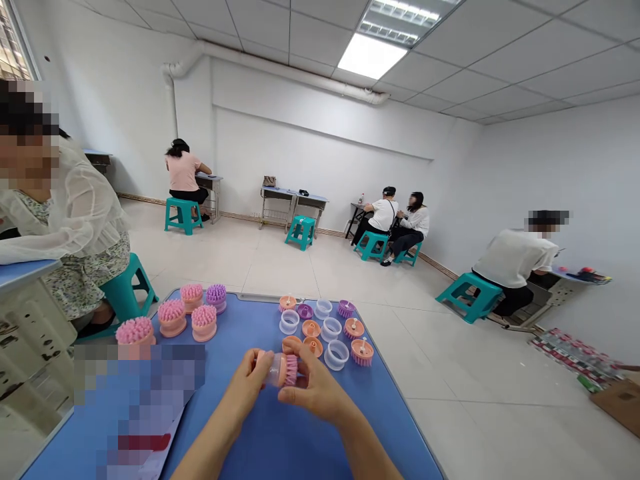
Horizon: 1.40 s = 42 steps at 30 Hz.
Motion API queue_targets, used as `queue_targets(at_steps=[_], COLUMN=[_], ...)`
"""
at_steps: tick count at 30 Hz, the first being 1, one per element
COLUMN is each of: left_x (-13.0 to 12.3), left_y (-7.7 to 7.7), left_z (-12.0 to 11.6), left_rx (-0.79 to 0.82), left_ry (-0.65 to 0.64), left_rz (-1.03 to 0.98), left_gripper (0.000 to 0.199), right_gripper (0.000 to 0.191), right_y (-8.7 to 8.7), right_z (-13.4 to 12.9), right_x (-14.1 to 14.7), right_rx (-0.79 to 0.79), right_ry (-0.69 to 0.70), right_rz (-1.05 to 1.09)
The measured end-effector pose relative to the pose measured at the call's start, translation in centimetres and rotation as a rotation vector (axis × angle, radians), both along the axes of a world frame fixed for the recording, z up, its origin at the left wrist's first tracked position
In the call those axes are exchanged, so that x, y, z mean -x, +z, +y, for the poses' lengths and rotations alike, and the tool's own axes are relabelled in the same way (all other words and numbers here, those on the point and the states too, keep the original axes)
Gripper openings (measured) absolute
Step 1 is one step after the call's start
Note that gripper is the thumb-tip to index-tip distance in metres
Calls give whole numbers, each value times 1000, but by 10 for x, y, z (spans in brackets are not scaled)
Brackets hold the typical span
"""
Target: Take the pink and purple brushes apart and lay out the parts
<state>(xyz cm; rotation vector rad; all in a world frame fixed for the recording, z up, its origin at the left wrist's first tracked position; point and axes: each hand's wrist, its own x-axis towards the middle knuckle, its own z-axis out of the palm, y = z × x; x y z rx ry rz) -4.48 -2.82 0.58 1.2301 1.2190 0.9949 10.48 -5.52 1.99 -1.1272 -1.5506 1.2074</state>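
Over the near middle of the blue table (280, 433), both hands hold one brush with pink bristles and a clear middle section (276, 371). My left hand (249, 381) is closed round its peach end. The fingers of my right hand (314, 387) curl round the bristle end. Just beyond my hands lie several clear rings (336, 355), orange round parts (311, 329), a purple round part (305, 311) and bristle heads turned bristles down (362, 352). At the left stand several brushes with pink bristles (204, 324) and one purple brush (217, 298).
A partly blurred sheet (170, 407) lies at the table's near left. A person in a white blouse (85, 207) sits close by on the left. Other people sit on green stools farther off. Bottles (575, 353) and a cardboard box (620, 407) are on the floor at right.
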Motion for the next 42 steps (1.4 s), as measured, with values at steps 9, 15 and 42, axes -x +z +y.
queue_targets(at_steps=[9, 15, 42], left_x=[-1, -3, 4], left_y=[8, 10, 16], left_z=[-3, -3, -6], left_rx=[-15, 28, 164], left_ry=[54, 86, -110], left_rz=[22, -40, -305], left_gripper=[39, 39, 63], right_gripper=[45, 43, 44], right_y=[3, 12, -3], right_z=[0, -3, -30], right_x=[-1, 0, -48], right_rx=[-142, -300, -387], right_ry=[-87, -127, -856], right_rz=[-262, -376, 212])
